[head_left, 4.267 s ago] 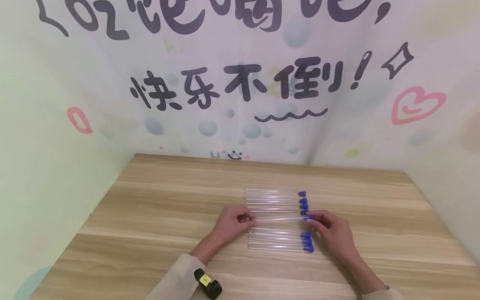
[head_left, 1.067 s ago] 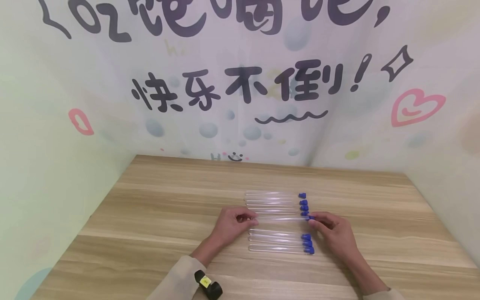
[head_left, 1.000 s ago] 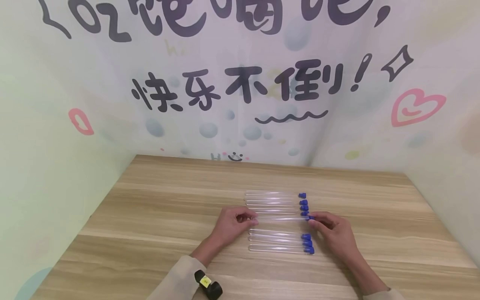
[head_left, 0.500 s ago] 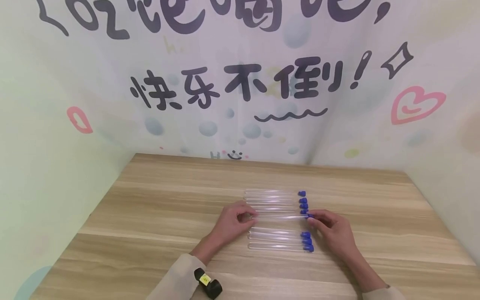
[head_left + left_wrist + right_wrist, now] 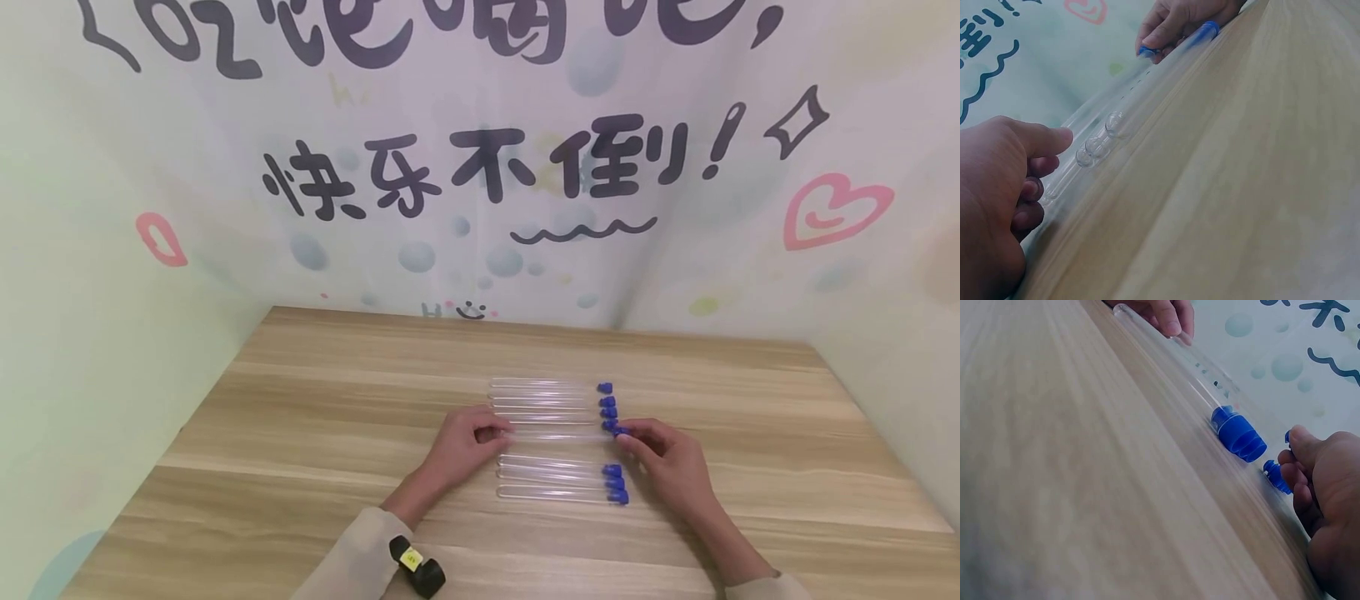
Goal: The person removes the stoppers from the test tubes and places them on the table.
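Over a wood-grain table [image 5: 322, 392], a person's left hand [image 5: 465, 446] pinches the rounded end of a clear tube [image 5: 558, 437] between thumb and fingers; the right hand [image 5: 667, 462] pinches a small blue cap [image 5: 621, 432] at the tube's other end, thumb against fingertips; the pinched tube runs crosswise between the two hands, and whether its mouth touches the cap is too blurred to tell; on the near side of it lie three capped tubes [image 5: 555, 493], close together and roughly parallel, their blue ends towards the right hand and their rounded ends towards the left; on the far side lies a group of clear tubes [image 5: 543, 400], with loose blue caps [image 5: 607, 412] in a short column just beyond their right-hand ends, apart from the tubes; the nearest of these caps sits just beside the right fingertips; a beige sleeve [image 5: 352, 554] covers the left forearm, and a small black device [image 5: 427, 577] with a yellow label [image 5: 410, 559] shows by its cuff; behind the table hangs a pale printed backdrop [image 5: 465, 271] with large dark characters, bluish dots and a pink heart outline [image 5: 836, 211].
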A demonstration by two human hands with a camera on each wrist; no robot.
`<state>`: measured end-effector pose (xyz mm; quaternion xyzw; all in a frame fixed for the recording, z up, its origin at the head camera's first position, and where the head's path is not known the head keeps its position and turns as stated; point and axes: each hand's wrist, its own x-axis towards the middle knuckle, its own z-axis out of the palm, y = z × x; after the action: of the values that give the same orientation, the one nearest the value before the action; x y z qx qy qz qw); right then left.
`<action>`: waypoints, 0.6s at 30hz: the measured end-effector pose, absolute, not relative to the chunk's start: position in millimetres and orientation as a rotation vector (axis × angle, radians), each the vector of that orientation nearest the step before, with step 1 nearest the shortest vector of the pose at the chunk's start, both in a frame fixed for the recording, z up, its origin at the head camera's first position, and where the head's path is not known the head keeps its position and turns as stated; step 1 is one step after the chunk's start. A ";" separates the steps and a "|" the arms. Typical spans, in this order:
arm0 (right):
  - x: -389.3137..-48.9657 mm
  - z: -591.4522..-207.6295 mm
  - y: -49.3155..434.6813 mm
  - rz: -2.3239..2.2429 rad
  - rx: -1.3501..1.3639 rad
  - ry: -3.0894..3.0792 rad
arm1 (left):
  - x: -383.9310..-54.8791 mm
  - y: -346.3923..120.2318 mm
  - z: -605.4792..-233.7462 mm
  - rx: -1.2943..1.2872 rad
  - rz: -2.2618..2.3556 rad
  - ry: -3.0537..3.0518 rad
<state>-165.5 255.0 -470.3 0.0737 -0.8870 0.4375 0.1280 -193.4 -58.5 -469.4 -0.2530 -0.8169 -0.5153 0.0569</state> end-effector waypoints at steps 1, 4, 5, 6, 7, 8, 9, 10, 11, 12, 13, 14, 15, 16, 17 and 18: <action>-165.5 -470.5 255.2 1.258 0.214 -2.583 | -193.4 -58.6 -469.4 -0.766 -1.560 -2.479; -165.2 -470.6 255.5 1.213 0.195 -2.594 | -193.2 -58.8 -469.4 -0.760 -1.549 -2.485; -165.0 -470.6 255.6 1.199 0.186 -2.597 | -193.1 -58.9 -469.2 -0.755 -1.547 -2.488; -164.9 -470.7 255.7 1.187 0.178 -2.599 | -193.0 -59.1 -468.9 -0.745 -1.547 -2.494; -164.7 -470.7 255.6 1.179 0.168 -2.599 | -192.9 -59.1 -468.7 -0.735 -1.544 -2.500; -164.7 -470.5 255.4 1.176 0.156 -2.600 | -192.7 -59.2 -468.6 -0.724 -1.543 -2.507; -164.8 -470.7 255.4 1.175 0.148 -2.599 | -192.5 -59.3 -468.4 -0.712 -1.538 -2.516; -164.9 -470.5 255.1 1.172 0.146 -2.601 | -192.4 -59.4 -468.2 -0.701 -1.533 -2.525; -165.2 -470.4 254.9 1.166 0.141 -2.605 | -192.4 -59.5 -468.2 -0.687 -1.529 -2.534; -165.4 -470.5 254.7 1.159 0.137 -2.611 | -192.5 -59.5 -468.3 -0.675 -1.527 -2.543; -165.5 -470.3 254.4 1.150 0.135 -2.615 | -192.5 -59.6 -468.4 -0.667 -1.527 -2.549; -165.7 -470.0 254.3 1.137 0.134 -2.621 | -192.7 -59.7 -468.5 -0.660 -1.526 -2.555; -165.9 -470.0 254.3 1.129 0.132 -2.625 | -193.0 -59.8 -468.8 -0.655 -1.525 -2.561; -165.7 -469.8 254.0 1.127 0.128 -2.627 | -193.2 -59.9 -469.2 -0.652 -1.527 -2.565; -165.6 -469.9 253.9 1.128 0.122 -2.626 | -193.6 -59.9 -469.7 -0.653 -1.531 -2.567; -165.4 -469.9 253.8 1.133 0.120 -2.625 | -193.8 -60.0 -470.0 -0.650 -1.532 -2.573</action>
<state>-165.4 253.8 -469.9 0.0415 -0.9083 0.3921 0.1397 -193.8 -60.0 -470.0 -0.2120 -0.8390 -0.4996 0.0384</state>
